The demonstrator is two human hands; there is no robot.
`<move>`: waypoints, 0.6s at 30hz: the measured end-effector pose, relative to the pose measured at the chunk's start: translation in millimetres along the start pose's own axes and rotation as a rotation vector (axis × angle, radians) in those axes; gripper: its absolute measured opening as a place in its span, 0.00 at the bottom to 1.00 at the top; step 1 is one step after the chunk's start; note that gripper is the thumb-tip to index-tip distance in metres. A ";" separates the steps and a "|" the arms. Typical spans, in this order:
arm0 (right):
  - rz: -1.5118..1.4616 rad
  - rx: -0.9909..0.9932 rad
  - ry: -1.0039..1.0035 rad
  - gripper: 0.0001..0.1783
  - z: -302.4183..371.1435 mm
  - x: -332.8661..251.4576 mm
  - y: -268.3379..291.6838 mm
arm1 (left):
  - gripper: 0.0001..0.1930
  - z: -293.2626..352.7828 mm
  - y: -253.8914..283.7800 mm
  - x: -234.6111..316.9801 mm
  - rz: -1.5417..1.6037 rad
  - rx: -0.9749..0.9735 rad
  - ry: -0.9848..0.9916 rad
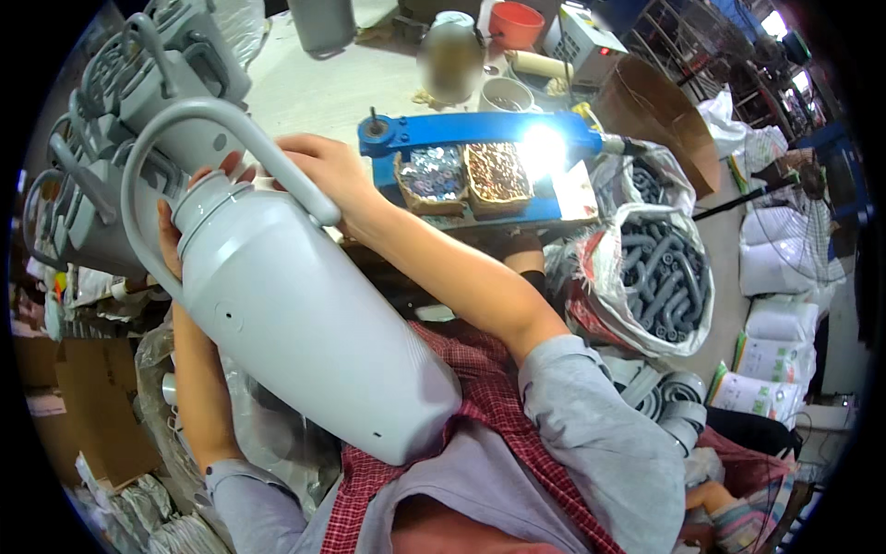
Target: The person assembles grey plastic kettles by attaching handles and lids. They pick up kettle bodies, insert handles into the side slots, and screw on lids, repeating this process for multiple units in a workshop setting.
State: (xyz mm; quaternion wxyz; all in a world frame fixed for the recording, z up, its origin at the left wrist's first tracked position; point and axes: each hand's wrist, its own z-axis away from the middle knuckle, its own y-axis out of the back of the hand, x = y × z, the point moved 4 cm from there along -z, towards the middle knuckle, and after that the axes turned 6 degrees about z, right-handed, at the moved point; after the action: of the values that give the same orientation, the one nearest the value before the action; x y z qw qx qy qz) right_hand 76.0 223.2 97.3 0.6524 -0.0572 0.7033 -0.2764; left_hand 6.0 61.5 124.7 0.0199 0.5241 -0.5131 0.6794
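A large pale grey plastic jug [305,323] lies slantwise across my body, its base against my chest and its ribbed neck pointing up and left. A grey hoop handle [208,106] arches over the neck and comes down along the jug's side. My left hand [169,240] is closed round the left side of the neck, mostly hidden by the jug. My right hand [323,171] reaches the neck from the other side, fingers curled and partly hidden behind the handle's lower end. Several fingertips show behind the neck.
Several similar grey jugs [180,102] stand at the left on the table [388,83]. Beyond my right arm are a blue bar [461,132] with a bright lamp, two small blocks of shiny pieces, and a white sack [683,342] of grey bent tubes. A brown carton [660,120] stands farther right.
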 end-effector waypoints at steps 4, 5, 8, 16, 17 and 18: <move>0.777 0.121 0.063 0.11 76.8 0.2 113.7 | 0.44 35.2 31.6 2.9 -0.081 0.131 -0.011; 1.114 0.253 0.337 0.12 90.5 -7.0 156.9 | 0.44 36.9 35.9 4.0 -0.076 0.108 0.001; 1.462 0.512 0.258 0.10 101.9 -25.6 250.8 | 0.45 57.2 40.3 10.0 -0.082 0.086 0.023; 1.980 0.360 0.114 0.06 62.4 -9.8 277.9 | 0.28 38.5 41.8 17.9 -0.496 -0.008 0.009; 1.903 0.435 0.243 0.06 67.6 -10.2 274.4 | 0.27 47.2 49.7 23.8 -0.538 0.055 0.018; 1.823 0.514 0.367 0.05 73.7 -13.8 270.2 | 0.26 57.0 53.3 28.2 -0.547 0.142 0.019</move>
State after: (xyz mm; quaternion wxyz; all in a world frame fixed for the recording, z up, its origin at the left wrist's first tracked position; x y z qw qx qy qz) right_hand 223.6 433.3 -15.4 0.4889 0.6997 0.4867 0.1860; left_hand 2.6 -19.0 104.9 0.1708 0.6369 -0.3036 0.6878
